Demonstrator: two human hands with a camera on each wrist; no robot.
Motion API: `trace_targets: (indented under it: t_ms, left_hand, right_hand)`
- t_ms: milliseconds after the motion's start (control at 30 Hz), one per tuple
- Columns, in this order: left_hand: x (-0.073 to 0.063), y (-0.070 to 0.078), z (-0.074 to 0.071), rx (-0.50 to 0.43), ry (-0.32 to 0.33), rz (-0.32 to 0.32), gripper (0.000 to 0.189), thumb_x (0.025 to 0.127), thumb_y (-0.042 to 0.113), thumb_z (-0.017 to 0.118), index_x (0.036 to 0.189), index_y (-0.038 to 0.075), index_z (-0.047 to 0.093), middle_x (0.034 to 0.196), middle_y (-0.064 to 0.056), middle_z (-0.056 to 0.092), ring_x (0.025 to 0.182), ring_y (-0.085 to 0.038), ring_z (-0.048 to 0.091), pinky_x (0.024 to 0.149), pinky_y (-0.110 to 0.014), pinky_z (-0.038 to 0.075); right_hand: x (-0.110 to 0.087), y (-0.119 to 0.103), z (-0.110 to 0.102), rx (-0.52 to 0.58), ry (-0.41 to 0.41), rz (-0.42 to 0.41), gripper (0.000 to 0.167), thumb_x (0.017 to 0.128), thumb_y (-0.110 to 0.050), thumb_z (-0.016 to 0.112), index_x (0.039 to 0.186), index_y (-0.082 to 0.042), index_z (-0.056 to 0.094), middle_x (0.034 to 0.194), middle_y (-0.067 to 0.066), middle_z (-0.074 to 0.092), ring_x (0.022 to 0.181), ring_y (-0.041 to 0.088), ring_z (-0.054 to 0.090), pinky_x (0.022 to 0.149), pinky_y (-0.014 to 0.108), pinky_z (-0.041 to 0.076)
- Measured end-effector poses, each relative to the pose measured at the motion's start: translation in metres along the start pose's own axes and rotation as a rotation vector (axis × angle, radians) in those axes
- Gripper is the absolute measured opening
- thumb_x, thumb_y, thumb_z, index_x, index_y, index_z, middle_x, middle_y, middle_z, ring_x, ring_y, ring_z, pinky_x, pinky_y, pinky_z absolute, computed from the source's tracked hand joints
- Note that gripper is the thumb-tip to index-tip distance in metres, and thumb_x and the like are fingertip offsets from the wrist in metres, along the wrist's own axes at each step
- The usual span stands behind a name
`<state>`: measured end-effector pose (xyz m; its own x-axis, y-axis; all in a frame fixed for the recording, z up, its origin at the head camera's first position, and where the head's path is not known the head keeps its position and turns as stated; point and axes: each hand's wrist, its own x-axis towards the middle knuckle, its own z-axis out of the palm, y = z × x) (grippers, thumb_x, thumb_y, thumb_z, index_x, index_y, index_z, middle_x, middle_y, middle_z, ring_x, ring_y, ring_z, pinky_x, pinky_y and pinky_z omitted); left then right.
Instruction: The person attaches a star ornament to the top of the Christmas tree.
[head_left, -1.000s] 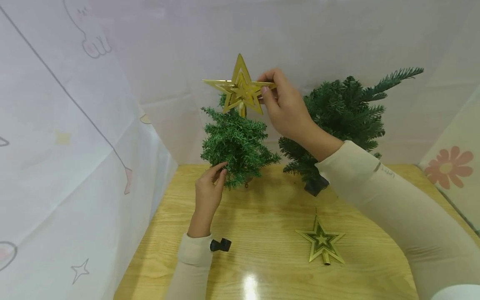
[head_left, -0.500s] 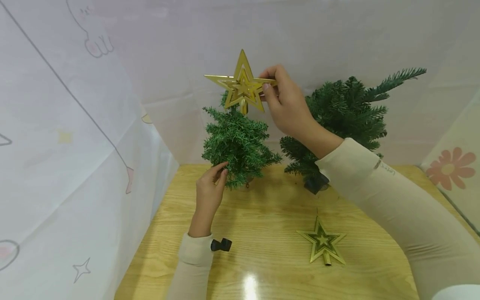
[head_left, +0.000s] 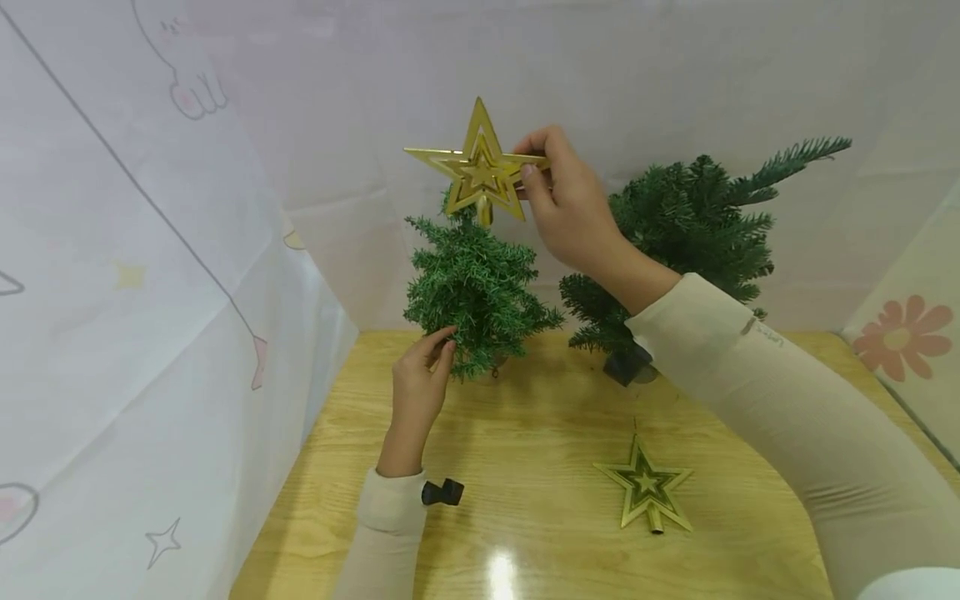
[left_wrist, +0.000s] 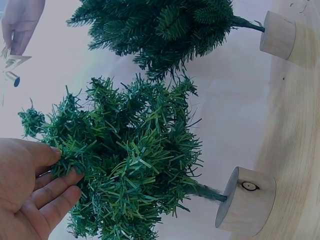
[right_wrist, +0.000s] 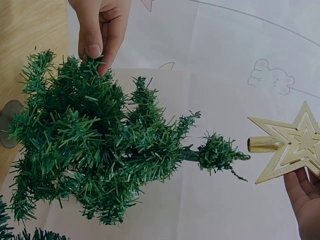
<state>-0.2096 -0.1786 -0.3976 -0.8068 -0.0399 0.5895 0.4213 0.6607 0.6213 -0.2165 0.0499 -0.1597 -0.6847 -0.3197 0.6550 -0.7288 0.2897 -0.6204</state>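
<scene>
My right hand (head_left: 572, 200) pinches one point of a gold star tree topper (head_left: 480, 167) between thumb and fingers. In the right wrist view the star's hollow tube (right_wrist: 264, 144) faces the tip of a small green Christmas tree (right_wrist: 95, 135), with a gap between them. At the tree's side, low down, my left hand (head_left: 420, 375) pinches a branch end, as the right wrist view also shows. The tree stands upright on a round wooden base (left_wrist: 247, 200). A second gold star topper (head_left: 645, 482) lies flat on the table, its tube toward me.
A darker Christmas tree (head_left: 690, 225) stands behind and right, with one branch sticking out and its own wooden base (left_wrist: 278, 34). Printed cloth (head_left: 337, 100) hangs behind and beside the wooden table (head_left: 517, 450). A dark device (head_left: 442, 492) sits at the left wrist.
The right hand has lifted the held star slightly and then shifted it a little left. The left hand stays on the branch, and the lying star has not moved.
</scene>
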Motion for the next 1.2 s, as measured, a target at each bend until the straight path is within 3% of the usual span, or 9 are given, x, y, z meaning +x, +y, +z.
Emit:
trace_targets:
  t_ms: [267, 433, 567, 800, 1067, 1200]
  left_hand:
    - [0.0, 0.0, 0.0, 0.003, 0.012, 0.01, 0.029, 0.099, 0.017, 0.061, 0.127, 0.017, 0.066, 0.113, -0.008, 0.068, 0.097, -0.02, 0.069, 0.082, -0.035, 0.058]
    - [0.001, -0.001, -0.001, 0.005, 0.015, 0.006, 0.028, 0.099, 0.018, 0.061, 0.126, 0.016, 0.066, 0.11, -0.007, 0.068, 0.096, -0.02, 0.069, 0.081, -0.034, 0.058]
    - [0.001, -0.001, -0.001, 0.01, 0.008, 0.0, 0.028, 0.099, 0.021, 0.06, 0.126, 0.017, 0.066, 0.108, -0.006, 0.069, 0.096, -0.019, 0.069, 0.082, -0.034, 0.058]
    - [-0.002, 0.0, -0.001, 0.011, 0.005, -0.01, 0.029, 0.099, 0.021, 0.061, 0.126, 0.015, 0.067, 0.107, -0.006, 0.068, 0.096, -0.021, 0.069, 0.082, -0.034, 0.058]
    - [-0.002, -0.001, 0.0, 0.024, 0.003, -0.018, 0.028, 0.098, 0.019, 0.061, 0.126, 0.017, 0.066, 0.105, -0.004, 0.068, 0.095, -0.018, 0.069, 0.082, -0.032, 0.057]
    - [-0.002, -0.001, 0.0, 0.017, 0.008, -0.006, 0.028, 0.098, 0.017, 0.062, 0.126, 0.016, 0.066, 0.105, -0.004, 0.068, 0.095, -0.019, 0.069, 0.082, -0.032, 0.058]
  right_hand:
    - [0.013, 0.028, 0.005, 0.02, 0.02, -0.062, 0.021, 0.106, -0.009, 0.037, 0.123, 0.001, 0.043, 0.123, 0.012, 0.055, 0.112, 0.016, 0.06, 0.094, 0.022, 0.049]
    - [0.016, 0.028, 0.007, 0.015, 0.041, -0.085, 0.02, 0.106, -0.011, 0.036, 0.122, -0.001, 0.044, 0.121, 0.009, 0.055, 0.111, 0.01, 0.059, 0.094, 0.021, 0.049]
    - [0.012, 0.018, 0.009, 0.004, 0.052, -0.07, 0.02, 0.106, -0.007, 0.035, 0.121, 0.002, 0.043, 0.122, 0.014, 0.054, 0.112, 0.016, 0.059, 0.094, 0.022, 0.049]
    - [0.016, 0.03, 0.013, 0.008, 0.072, -0.097, 0.019, 0.106, -0.009, 0.035, 0.121, -0.001, 0.044, 0.119, 0.01, 0.055, 0.109, 0.014, 0.059, 0.092, 0.022, 0.05]
    - [0.011, 0.006, 0.015, 0.026, 0.066, -0.057, 0.02, 0.105, -0.001, 0.033, 0.121, 0.006, 0.042, 0.121, 0.019, 0.053, 0.113, 0.026, 0.058, 0.094, 0.023, 0.049]
    - [0.016, 0.011, 0.016, 0.027, 0.072, -0.06, 0.02, 0.105, -0.003, 0.033, 0.122, 0.004, 0.042, 0.122, 0.018, 0.053, 0.114, 0.023, 0.058, 0.095, 0.024, 0.048]
